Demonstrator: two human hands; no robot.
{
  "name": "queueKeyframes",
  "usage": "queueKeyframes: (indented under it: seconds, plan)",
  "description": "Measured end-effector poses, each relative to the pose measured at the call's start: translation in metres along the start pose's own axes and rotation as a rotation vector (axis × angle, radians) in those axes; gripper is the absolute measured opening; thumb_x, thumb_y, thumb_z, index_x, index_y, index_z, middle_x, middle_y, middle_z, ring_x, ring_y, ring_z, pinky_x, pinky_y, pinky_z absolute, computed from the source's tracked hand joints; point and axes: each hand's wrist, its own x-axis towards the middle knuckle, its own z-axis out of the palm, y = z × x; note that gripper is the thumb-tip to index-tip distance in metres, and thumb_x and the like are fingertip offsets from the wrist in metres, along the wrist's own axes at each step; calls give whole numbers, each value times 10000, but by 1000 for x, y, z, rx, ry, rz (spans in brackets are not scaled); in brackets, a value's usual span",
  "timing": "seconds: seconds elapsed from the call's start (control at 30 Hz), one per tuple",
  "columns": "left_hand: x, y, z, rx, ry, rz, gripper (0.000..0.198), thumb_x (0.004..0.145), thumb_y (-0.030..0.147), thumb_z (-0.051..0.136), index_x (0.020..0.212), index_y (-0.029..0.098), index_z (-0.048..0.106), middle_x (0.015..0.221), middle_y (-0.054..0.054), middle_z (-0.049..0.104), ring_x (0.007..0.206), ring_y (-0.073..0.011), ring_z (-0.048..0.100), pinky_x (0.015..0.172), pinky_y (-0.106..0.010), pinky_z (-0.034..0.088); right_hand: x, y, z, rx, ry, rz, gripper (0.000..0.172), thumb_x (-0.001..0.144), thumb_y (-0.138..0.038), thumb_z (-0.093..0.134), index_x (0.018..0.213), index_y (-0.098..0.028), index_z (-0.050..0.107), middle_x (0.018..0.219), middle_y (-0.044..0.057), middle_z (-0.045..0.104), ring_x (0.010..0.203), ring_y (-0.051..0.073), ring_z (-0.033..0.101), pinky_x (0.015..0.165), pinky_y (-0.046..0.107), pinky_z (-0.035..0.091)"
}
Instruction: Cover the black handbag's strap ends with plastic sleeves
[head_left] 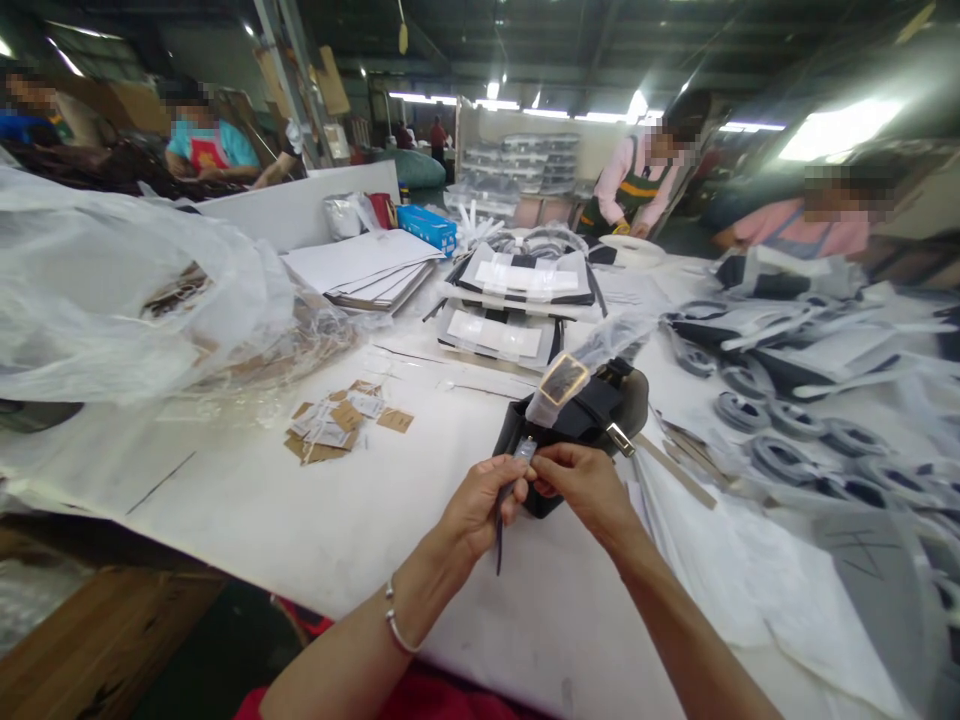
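Note:
A black handbag (589, 412) rests on the white table in front of me, with a metal clasp (620, 440) on its right side. A gold buckle (564, 379) stands up over it on a strap wrapped in pale film. My left hand (486, 497) is closed in a pinch on a dark narrow bag strap (499, 540), whose end hangs below the fingers. At the same spot, my right hand (581, 485) pinches with thumb and finger, touching the left fingertips. Between the hands and the buckle shows a small silvery wrapped piece (526, 449). What lies inside the right fingertips is mostly hidden.
Brown and white tags (330, 425) lie in a pile to the left. Wrapped bags (517, 285) are stacked behind. Coiled wrapped straps (787, 450) cover the right side. Clear plastic (135, 310) is heaped at left. A co-worker (637, 180) stands across the table.

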Motion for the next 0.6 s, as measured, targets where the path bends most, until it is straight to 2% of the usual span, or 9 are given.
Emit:
queueKeyframes:
  seconds: [0.2,0.3,0.43,0.53,0.6]
  plan:
    - [-8,-1,8,44,88,0,360,619,427,773,715,116,620,527,34,530,356,-15,339,377,-184,211,-2,8,14,-248,195,-112,196,755,-339,617,649,-196,699,580,15,661,533,156,603,505,240,441]
    - [-10,-4,9,75,135,52,372,625,441,775,720,119,614,513,22,560,342,-23,361,370,-181,208,-8,8,9,-223,155,-74,258,781,-394,627,650,-183,697,521,10,618,474,122,540,454,219,376]
    - [-11,-7,11,203,175,150,363,680,460,754,702,133,597,520,-3,611,339,-53,430,369,-177,268,-18,12,4,282,-80,95,375,789,-510,662,695,-146,659,381,-53,451,319,44,278,340,185,188]
    - [-12,-8,10,258,197,200,370,711,479,732,703,139,587,540,-6,627,350,-61,456,383,-177,311,-24,16,4,753,-256,190,292,739,-389,776,751,-132,637,370,-108,388,314,8,164,319,147,142]
    - [-11,-7,9,224,189,200,389,707,493,737,707,137,582,546,-3,622,355,-55,449,386,-173,302,-27,18,7,1046,-426,257,214,761,-270,779,827,-123,638,387,-138,363,321,-1,126,311,122,143]
